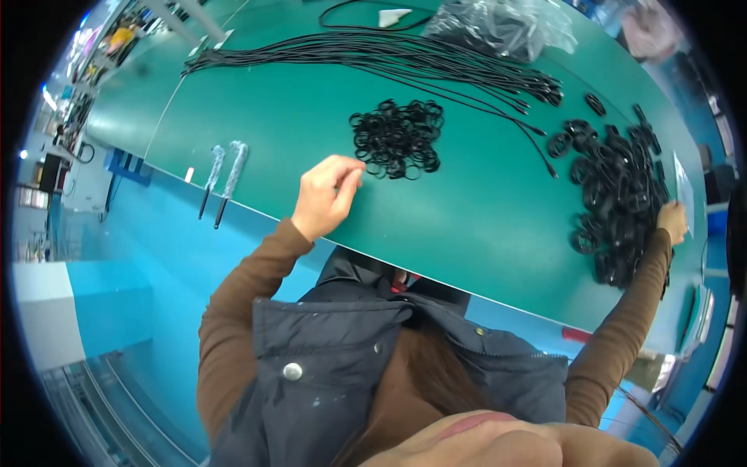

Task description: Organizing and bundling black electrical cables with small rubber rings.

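Note:
My left hand (328,194) is raised over the near edge of the green table, beside a pile of small black rings (398,138). Its fingers are curled with thumb and forefinger close together; anything between them is too small to make out. Stretched far to the right, my right hand (674,222) is at the outer side of a heap of coiled black cables (615,194). Its fingers look bent inward, and what they grip cannot be made out. A white sheet (684,187) lies just beyond that hand.
A long bundle of straight black cables (373,50) stretches across the far side of the table (467,233). Behind it are a clear plastic bag (506,27) and a small white piece (394,17). Two tools with wrapped handles (233,171) lie at the left front edge.

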A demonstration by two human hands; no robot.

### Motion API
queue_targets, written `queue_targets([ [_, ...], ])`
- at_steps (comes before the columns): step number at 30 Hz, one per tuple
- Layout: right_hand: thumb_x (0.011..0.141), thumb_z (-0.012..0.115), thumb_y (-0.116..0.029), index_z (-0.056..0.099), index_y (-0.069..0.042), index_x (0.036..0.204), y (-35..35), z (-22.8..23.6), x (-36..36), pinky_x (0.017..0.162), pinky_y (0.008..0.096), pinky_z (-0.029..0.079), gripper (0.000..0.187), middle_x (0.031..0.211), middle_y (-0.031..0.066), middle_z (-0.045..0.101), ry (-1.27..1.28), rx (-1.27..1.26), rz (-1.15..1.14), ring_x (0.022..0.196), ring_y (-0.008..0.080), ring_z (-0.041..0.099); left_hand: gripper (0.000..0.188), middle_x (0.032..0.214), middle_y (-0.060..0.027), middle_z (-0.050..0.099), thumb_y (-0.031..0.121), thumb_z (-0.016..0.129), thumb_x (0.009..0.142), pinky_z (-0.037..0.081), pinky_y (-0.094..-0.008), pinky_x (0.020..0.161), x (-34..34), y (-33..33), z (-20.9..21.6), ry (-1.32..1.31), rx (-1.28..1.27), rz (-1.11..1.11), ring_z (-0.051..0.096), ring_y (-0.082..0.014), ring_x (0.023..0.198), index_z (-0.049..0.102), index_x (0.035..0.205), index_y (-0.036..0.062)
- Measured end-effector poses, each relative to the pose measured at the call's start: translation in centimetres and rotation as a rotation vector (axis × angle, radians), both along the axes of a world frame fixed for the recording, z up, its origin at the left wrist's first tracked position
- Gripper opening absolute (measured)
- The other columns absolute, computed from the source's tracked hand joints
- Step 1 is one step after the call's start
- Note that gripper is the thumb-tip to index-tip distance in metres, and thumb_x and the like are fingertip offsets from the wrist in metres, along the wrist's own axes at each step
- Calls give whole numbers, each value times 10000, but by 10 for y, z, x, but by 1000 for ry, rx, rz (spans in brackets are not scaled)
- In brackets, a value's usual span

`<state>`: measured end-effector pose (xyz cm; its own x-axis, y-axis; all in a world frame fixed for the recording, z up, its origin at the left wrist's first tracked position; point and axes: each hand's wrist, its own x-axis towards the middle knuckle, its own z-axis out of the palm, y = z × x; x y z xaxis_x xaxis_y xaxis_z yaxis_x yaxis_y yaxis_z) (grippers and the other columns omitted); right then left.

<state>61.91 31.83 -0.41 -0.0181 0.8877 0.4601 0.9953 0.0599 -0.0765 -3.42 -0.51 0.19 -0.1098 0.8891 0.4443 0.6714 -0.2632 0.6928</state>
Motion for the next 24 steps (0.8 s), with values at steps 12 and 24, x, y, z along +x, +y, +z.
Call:
queue_targets([
  [12,849,583,-230,652,-169,1004,-28,-6,-590,790,426,521,179,1050,81,642,-105,-68,757,949,292,615,80,836,-67,646,1,619,805,444,-274,546,-23,-16,-9,-69,88,-68,548,-175,597,648,872,31],
  [24,833,596,-155,533,-129,883,-70,85,-605,589,364,523,85,927,40,645,-180,316,865,750,259,631,603,1286,-218,476,128,633,803,391,-450,1014,-112,138,25,314,550,309,486,-386,1163,399,1332,-41],
])
